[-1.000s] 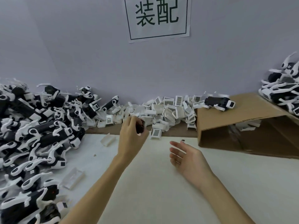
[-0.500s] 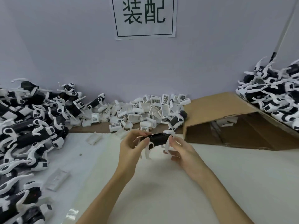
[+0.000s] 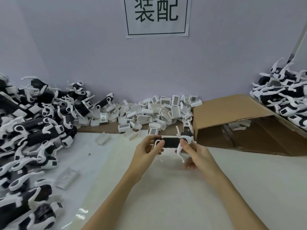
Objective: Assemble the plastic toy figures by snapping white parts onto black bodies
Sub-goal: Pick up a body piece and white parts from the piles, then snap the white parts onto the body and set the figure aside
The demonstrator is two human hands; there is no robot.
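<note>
A black toy body with white legs is held level above the white table between both hands. My left hand pinches its left end, thumb and fingers round a white leg piece. My right hand grips the right end, thumb on the white leg joint. A heap of loose white parts with barcode labels lies just behind, along the wall.
A big pile of black-and-white figures fills the left side. Another pile sits at the far right above an open cardboard box lying on its side. Single white parts lie on the table at left. A paper sign hangs on the wall.
My left hand fetched a black body from the heap of parts. My right hand, first open and idle, closed on its other end. The view has shifted slightly right.
</note>
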